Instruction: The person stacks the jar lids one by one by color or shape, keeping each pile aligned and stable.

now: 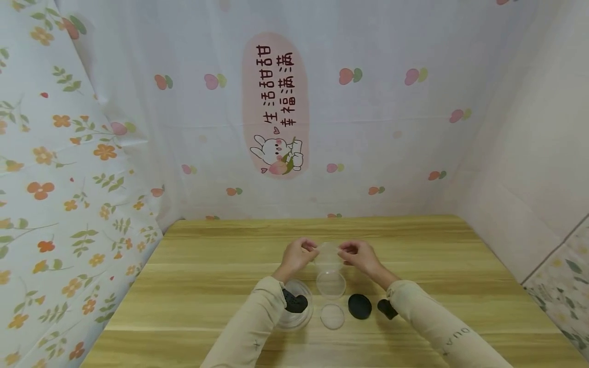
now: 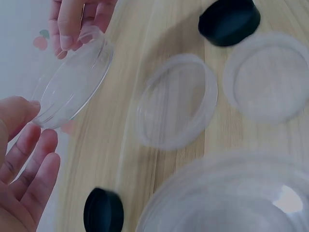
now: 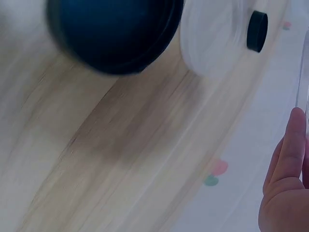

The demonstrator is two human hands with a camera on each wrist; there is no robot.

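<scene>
Both hands hold a clear, shallow round lid (image 1: 327, 257) tilted up over the back part of the table. My left hand (image 1: 298, 257) pinches its left edge between thumb and forefinger; the other fingers fan out loosely in the left wrist view. At the opposite edge, my right hand (image 1: 363, 258) grips it with thumb and fingertips. Just in front lies a clear round disc with a raised rim (image 1: 331, 284), and nearer still a smaller clear one (image 1: 332, 316). A black round lid (image 1: 360, 306) lies right of these.
A large clear bowl (image 2: 231, 193) stands under the left forearm, partly hidden in the head view. A small black cap (image 2: 104, 210) shows in both wrist views. Dark wrist cameras (image 1: 294, 302) sit at the sleeves. Patterned cloth (image 1: 391, 153) hangs behind the wooden table (image 1: 207, 286).
</scene>
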